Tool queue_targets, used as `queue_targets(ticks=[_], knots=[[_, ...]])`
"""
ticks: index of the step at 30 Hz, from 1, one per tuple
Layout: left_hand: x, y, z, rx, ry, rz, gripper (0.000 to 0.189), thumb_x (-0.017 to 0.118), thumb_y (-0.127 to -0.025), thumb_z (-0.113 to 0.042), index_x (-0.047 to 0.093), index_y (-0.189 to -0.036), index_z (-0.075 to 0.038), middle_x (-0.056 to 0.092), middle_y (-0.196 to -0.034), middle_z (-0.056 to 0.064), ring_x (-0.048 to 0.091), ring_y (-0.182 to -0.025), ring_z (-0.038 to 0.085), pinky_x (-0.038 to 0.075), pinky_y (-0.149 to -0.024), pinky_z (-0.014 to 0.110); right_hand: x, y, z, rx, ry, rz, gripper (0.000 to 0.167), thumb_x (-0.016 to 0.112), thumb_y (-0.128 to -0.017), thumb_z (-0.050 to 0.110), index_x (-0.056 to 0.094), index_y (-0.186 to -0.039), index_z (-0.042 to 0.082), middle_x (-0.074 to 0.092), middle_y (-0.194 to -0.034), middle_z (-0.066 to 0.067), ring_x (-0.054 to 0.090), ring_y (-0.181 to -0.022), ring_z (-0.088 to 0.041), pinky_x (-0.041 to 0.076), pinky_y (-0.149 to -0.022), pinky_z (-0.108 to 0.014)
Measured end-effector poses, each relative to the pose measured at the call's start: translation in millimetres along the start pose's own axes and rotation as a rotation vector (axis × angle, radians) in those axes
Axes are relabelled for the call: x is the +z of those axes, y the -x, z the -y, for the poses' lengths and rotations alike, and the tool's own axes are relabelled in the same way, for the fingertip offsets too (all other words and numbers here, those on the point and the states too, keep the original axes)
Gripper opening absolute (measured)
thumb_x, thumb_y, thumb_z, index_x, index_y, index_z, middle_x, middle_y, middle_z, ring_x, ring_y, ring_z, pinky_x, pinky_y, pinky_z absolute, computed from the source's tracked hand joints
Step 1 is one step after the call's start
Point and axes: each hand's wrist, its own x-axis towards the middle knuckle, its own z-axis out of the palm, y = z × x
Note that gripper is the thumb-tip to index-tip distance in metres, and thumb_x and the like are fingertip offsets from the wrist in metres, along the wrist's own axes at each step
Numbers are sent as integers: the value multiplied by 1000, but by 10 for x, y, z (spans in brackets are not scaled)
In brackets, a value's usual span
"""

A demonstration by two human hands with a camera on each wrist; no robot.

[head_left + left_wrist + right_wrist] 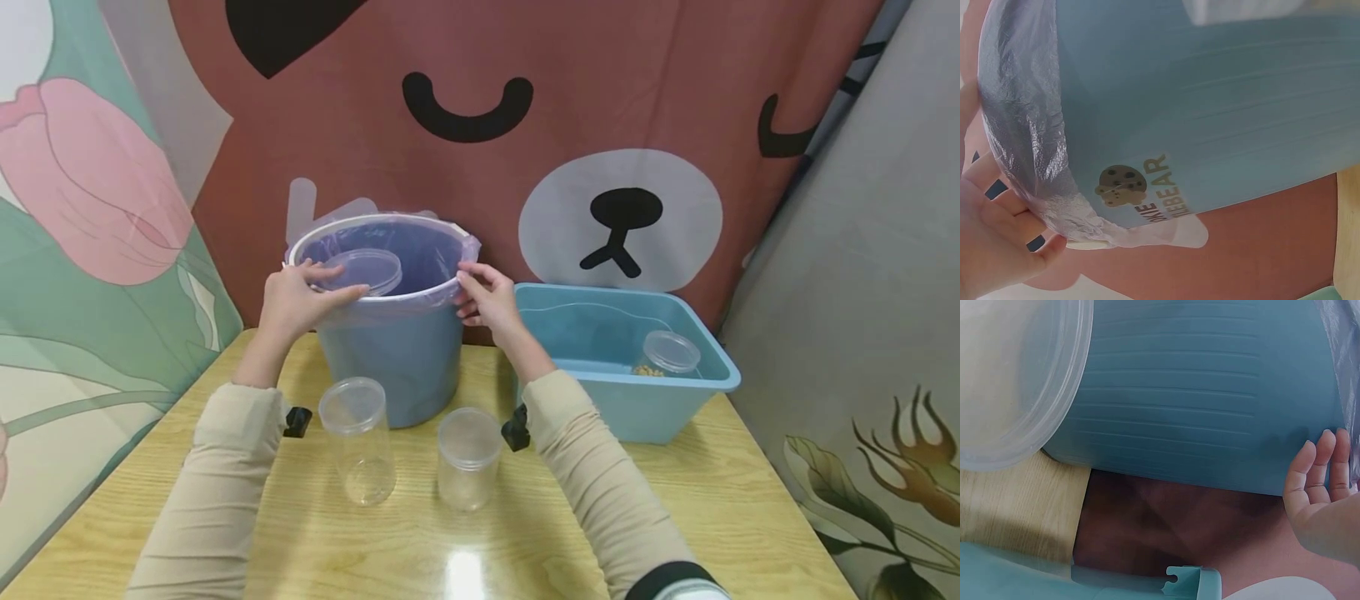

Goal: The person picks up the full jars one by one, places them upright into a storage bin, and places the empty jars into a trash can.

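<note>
A blue trash bin (397,358) stands upright at the back of the table, lined with a thin purple trash bag (1029,106) folded over its rim. My left hand (291,298) grips the bag at the left rim, its thumb lying along the front edge. At the right rim, my right hand (489,305) pinches the folded bag between thumb and index finger; its other fingers (1322,450) lie against the outer wall. Inside the bin, a round clear lid (367,268) shows near the left hand; what lies under it is hard to make out.
Before the bin stand a tall clear jar (363,450) and a shorter clear jar (468,467), both lidded. To the right is a light-blue tub (637,408) holding a clear jar (671,352) with small yellowish pieces. Patterned cloth (465,183) hangs behind.
</note>
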Motion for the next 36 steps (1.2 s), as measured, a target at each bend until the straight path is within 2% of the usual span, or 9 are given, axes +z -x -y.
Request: queue_targets(ticks=[4, 8, 12, 15, 25, 29, 32, 34, 36], knots=[[-12, 13, -8, 0, 9, 27, 56, 69, -72, -47, 67, -102, -1, 49, -121, 23, 31, -125, 34, 23, -99, 50, -1, -2, -5, 0, 9, -6, 25, 60, -87, 19, 61, -112, 14, 58, -61, -5, 53, -45, -15, 46, -44, -27], [-8, 24, -9, 17, 28, 18, 54, 69, -73, -45, 67, -102, 1, 48, -122, 23, 33, -123, 36, 25, -98, 51, -3, -5, -10, 0, 8, -10, 25, 60, -87, 19, 61, -112, 14, 58, -60, -5, 53, -45, -15, 46, -44, -27], [-9, 45, -9, 45, 53, -11, 51, 70, -74, -41, 67, -102, 1, 52, -119, 22, 44, -114, 36, 38, -88, 49, -7, -5, -10, -1, 16, -11, 25, 60, -87, 20, 61, -112, 15, 58, -60, -5, 53, -45, -15, 47, -44, -27], [-19, 71, -10, 62, 68, -40, 49, 70, -74, -39, 67, -101, 1, 54, -117, 21, 48, -111, 35, 42, -83, 47, -7, -4, -7, -4, 23, -10, 26, 60, -87, 20, 61, -112, 14, 58, -60, -5, 54, -46, -15, 47, -44, -27], [-66, 207, -5, 115, 117, -133, 40, 71, -76, -33, 68, -98, 0, 60, -111, 15, 47, -113, 28, 33, -92, 48, 11, 7, 13, -1, 8, 2, 26, 60, -87, 19, 61, -112, 13, 58, -59, -5, 53, -45, -16, 46, -43, -27], [-71, 274, -10, 149, 116, -169, 35, 71, -76, -30, 70, -96, -1, 61, -109, 14, 48, -112, 27, 40, -77, 34, 11, 1, 12, -1, 7, 3, 26, 60, -87, 18, 61, -112, 13, 58, -60, -5, 52, -45, -16, 46, -43, -28], [-71, 333, -18, 181, 125, -197, 30, 71, -76, -26, 70, -94, -1, 62, -107, 12, 50, -110, 25, 36, -62, 22, 7, -5, 5, -1, 12, 1, 26, 60, -87, 19, 61, -112, 13, 58, -60, -5, 53, -45, -16, 46, -43, -28], [-72, 373, -22, 199, 137, -206, 28, 72, -76, -22, 70, -93, -1, 63, -106, 13, 50, -110, 25, 37, -66, 20, 3, -8, -1, -1, 12, 0, 26, 60, -87, 20, 61, -112, 13, 58, -59, -5, 53, -45, -16, 46, -43, -27], [-69, 409, -24, 214, 166, -210, 25, 73, -75, -17, 70, -92, 1, 63, -105, 15, 51, -109, 26, 39, -79, 24, -4, -11, -8, -3, 9, -1, 26, 60, -87, 19, 61, -112, 13, 58, -59, -5, 53, -45, -16, 46, -43, -27]])
